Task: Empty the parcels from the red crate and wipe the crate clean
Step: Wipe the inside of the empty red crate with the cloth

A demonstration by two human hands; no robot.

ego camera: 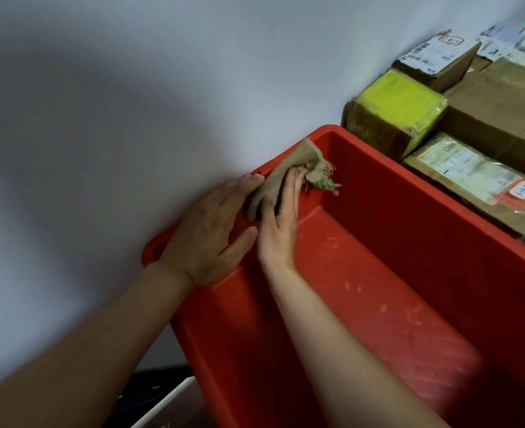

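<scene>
Red rectangular plastic crate [409,242]: no parcels inside, pale smears on its floor. Brown taped cardboard parcels [471,125] are stacked just beside the crate's long side. Step in hand: wiping.

Left hand [205,233] lies flat on the crate's opposite rim, fingers straight, steadying it. Right hand [281,211], fingers extended, presses a frayed tan cloth [289,168] against the inner wall below that rim; its thumb is hidden, possibly behind the cloth.

Next: carry the cloth down to the smeared floor.

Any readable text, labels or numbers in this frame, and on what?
Upper parcel, white shipping label: print too blurred to read.
Near parcel, label: blurred; handwriting on its red-edged sticker illegible.
Yellow-topped parcel: none visible.
Red crate: no text.
</scene>
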